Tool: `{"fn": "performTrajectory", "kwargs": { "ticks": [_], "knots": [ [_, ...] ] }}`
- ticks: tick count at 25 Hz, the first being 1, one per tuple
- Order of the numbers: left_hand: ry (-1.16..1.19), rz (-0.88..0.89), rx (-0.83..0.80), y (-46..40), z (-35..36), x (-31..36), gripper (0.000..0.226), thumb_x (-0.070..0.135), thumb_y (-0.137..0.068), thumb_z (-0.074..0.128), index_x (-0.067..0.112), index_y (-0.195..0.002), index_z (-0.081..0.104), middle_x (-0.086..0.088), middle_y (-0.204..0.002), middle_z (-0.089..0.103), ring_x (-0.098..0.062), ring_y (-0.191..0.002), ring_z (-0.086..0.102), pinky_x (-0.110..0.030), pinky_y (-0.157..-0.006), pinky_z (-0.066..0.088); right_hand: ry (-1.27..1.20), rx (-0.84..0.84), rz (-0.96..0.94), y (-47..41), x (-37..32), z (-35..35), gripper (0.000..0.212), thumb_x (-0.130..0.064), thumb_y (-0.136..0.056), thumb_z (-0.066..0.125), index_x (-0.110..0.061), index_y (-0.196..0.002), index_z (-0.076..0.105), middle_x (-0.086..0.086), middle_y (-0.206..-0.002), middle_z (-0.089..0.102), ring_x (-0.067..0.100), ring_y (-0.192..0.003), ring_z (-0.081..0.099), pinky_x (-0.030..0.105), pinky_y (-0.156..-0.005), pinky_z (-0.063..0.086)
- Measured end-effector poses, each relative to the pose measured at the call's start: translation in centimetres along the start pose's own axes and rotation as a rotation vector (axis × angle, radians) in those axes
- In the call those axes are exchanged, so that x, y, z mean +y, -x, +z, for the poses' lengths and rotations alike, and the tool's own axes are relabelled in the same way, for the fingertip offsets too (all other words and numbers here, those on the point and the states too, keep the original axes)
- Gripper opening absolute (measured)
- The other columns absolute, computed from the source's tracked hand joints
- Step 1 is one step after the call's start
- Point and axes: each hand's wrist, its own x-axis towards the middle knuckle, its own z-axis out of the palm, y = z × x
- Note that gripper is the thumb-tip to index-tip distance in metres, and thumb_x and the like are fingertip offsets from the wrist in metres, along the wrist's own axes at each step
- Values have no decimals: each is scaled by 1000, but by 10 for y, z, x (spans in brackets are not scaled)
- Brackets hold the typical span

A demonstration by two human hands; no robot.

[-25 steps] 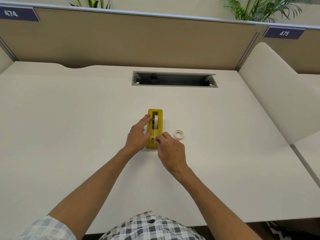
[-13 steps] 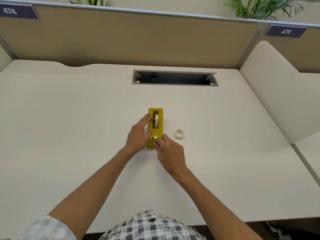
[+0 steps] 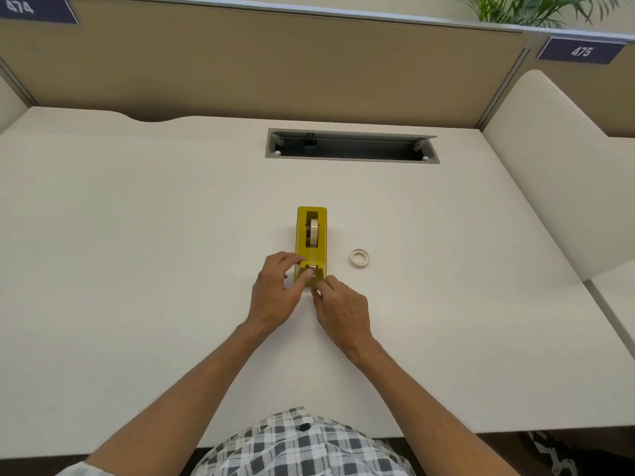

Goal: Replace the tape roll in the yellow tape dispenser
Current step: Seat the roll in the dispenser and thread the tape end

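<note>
The yellow tape dispenser [image 3: 312, 247] stands mid-desk, its long axis pointing away from me. A cream tape roll [image 3: 313, 231] sits upright in its slot, and a strip of tape runs from it toward the cutter at the near end. My left hand [image 3: 276, 297] holds the near left side of the dispenser, with its thumb tip lying on the cutter end. My right hand [image 3: 340, 309] is at the dispenser's near right corner, with thumb and forefinger pinching the tape end there. A second small tape ring [image 3: 359, 258] lies flat on the desk to the right of the dispenser.
The white desk [image 3: 137, 269] has an open cable tray slot [image 3: 350, 146] at the back, below a tan partition wall. A cream side panel [image 3: 549, 173] rises along the right edge. The desk's front edge lies close to my checked shirt.
My left hand has slid back from beside the roll to the dispenser's cutter end. My right hand has stayed at the near end, pinching the tape. The dispenser has not moved.
</note>
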Motion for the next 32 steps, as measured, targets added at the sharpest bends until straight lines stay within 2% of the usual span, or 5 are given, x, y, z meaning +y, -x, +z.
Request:
{"fn": "performTrajectory", "kwargs": {
  "ticks": [9, 12, 15, 21, 32],
  "knots": [
    [-14, 56, 5, -6, -3, 3, 26, 31, -86, 69, 14, -106, 69, -2, -108, 64, -13, -102, 56, -33, -79, 55, -119, 118, 93, -5, 5, -5, 11, -25, -83, 72, -15, -86, 67, -3, -76, 62, 11, -51, 53, 17, -43, 33],
    [-76, 101, -3, -7, -5, 2, 27, 30, -87, 67, 12, -107, 68, -4, -110, 65, -16, -104, 56, -33, -77, 56, -191, 162, 166, -14, 6, -7, 26, -36, -88, 65, -17, -104, 63, -5, -89, 62, 9, -61, 57, 18, -45, 36],
    [-173, 200, -5, -6, -7, 1, 28, 30, -88, 65, 10, -108, 67, -7, -110, 65, -19, -103, 59, -28, -75, 54, -182, 93, 132, -21, 10, -7, 34, -41, -93, 58, -19, -118, 60, -6, -105, 63, 9, -73, 63, 24, -49, 47],
    [-240, 246, -10, -5, -9, 1, 31, 27, -87, 68, 7, -110, 66, -9, -111, 66, -21, -102, 61, -27, -77, 52, -131, 6, -6, -25, 22, -6, 27, -34, -96, 57, -15, -115, 64, -3, -112, 64, 14, -78, 67, 31, -55, 56],
    [-223, 235, -37, -8, -11, 0, 32, 26, -85, 70, 8, -111, 67, -8, -111, 66, -20, -103, 60, -30, -80, 54, -221, -54, 2, -29, 25, -8, 26, -32, -91, 65, -17, -113, 63, -3, -111, 63, 13, -81, 66, 23, -61, 53]
  ]
}}
